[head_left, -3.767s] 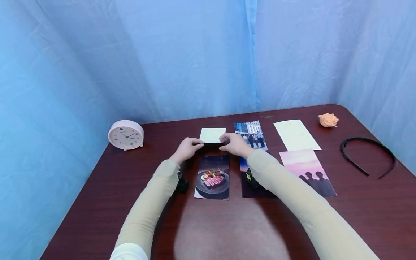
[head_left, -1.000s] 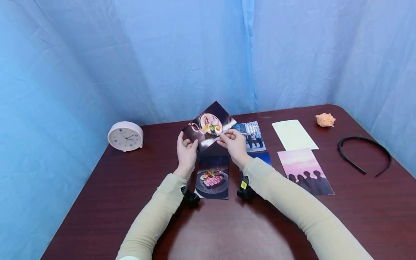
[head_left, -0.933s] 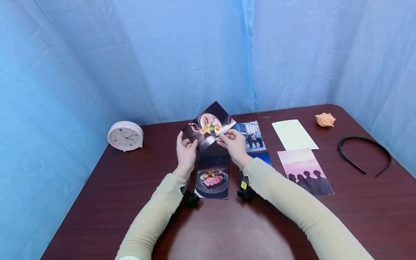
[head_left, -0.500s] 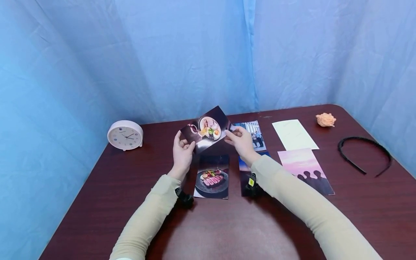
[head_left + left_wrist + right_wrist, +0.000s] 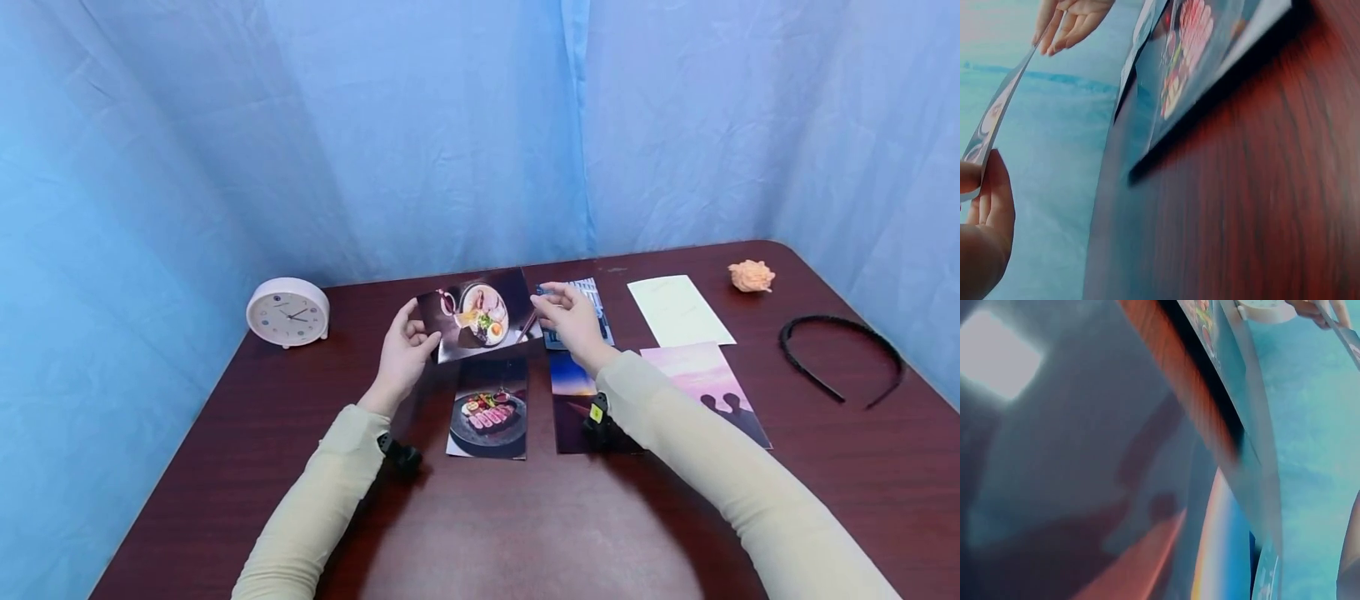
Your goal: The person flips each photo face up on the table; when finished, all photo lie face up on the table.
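A photo of a ramen bowl with an egg [image 5: 483, 312] is held above the far part of the table, face towards the head camera. My left hand [image 5: 401, 354] pinches its left edge, thumb in front and fingers behind. At its right edge are the fingertips of my right hand [image 5: 573, 321], which the left wrist view shows pinching the photo's far end. Just below lies a photo of sliced steak on a plate [image 5: 487, 417]. Beneath my right forearm is a dark sunset photo [image 5: 573, 383], partly hidden. My right hand covers part of a group photo [image 5: 592, 300].
A white clock [image 5: 288, 312] stands at the back left of the table [image 5: 510, 533]. To the right lie a white sheet [image 5: 678, 308], a pink-sky photo with silhouettes [image 5: 693, 367], a peach-coloured flower [image 5: 752, 277] and a black headband [image 5: 840, 321]. Blue curtains [image 5: 450, 133] surround the table.
The ramen photo was first lifted with its white back showing, then its picture side faced me. It has since turned from a steep diagonal to nearly level as my hands moved apart.
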A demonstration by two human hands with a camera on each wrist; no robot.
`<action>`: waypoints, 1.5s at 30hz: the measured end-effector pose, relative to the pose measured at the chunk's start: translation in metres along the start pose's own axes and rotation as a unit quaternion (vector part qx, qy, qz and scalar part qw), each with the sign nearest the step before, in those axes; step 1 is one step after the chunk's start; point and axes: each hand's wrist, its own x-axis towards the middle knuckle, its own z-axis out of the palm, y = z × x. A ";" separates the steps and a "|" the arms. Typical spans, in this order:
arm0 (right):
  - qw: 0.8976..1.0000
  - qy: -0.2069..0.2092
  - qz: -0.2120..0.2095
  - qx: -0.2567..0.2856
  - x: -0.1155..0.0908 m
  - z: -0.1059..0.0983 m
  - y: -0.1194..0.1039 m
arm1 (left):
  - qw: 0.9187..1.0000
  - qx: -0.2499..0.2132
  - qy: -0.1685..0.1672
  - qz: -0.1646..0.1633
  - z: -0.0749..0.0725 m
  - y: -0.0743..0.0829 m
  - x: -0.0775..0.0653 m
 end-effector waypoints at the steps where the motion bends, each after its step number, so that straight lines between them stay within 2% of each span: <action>1: 1.000 -0.007 -0.003 -0.002 0.000 -0.001 0.000 | 1.000 0.015 -0.009 0.002 -0.003 0.000 0.000; 5: 0.999 -0.035 -0.014 0.001 0.000 -0.002 -0.001 | 0.997 0.071 -0.043 0.003 -0.013 0.000 0.000; 8: 0.998 -0.056 -0.021 -0.017 -0.002 -0.003 -0.002 | 0.992 0.109 -0.068 0.008 -0.020 0.002 -0.001; 14: 0.990 -0.102 -0.041 -0.087 -0.004 -0.004 -0.005 | 0.975 0.187 -0.112 0.036 -0.034 0.006 0.000; 17: 0.980 -0.121 -0.056 -0.151 -0.006 -0.004 -0.006 | 0.968 0.214 -0.123 0.043 -0.038 0.008 0.000; 20: 0.961 -0.142 -0.082 -0.223 -0.007 -0.002 -0.006 | 0.963 0.230 -0.132 0.047 -0.041 0.010 0.001; 24: 0.941 -0.172 -0.118 -0.268 -0.007 0.000 -0.004 | 0.959 0.241 -0.136 0.057 -0.042 0.013 0.000; 28: 0.933 -0.195 -0.121 -0.278 -0.008 0.001 -0.002 | 0.963 0.229 -0.129 0.068 -0.041 0.016 0.001; 31: 0.928 -0.215 -0.110 -0.284 -0.010 0.001 -0.002 | 0.970 0.200 -0.119 0.066 -0.040 0.017 0.002; 36: 0.920 -0.243 -0.108 -0.288 -0.016 0.003 -0.002 | 0.983 0.152 -0.083 0.056 -0.036 0.018 0.005; 41: 0.918 -0.249 -0.104 -0.290 -0.020 0.006 -0.002 | 0.990 0.119 -0.039 0.058 -0.032 0.017 0.007; 45: 0.924 -0.249 -0.093 -0.274 -0.020 0.008 -0.001 | 0.995 0.080 -0.001 0.059 -0.028 0.016 0.007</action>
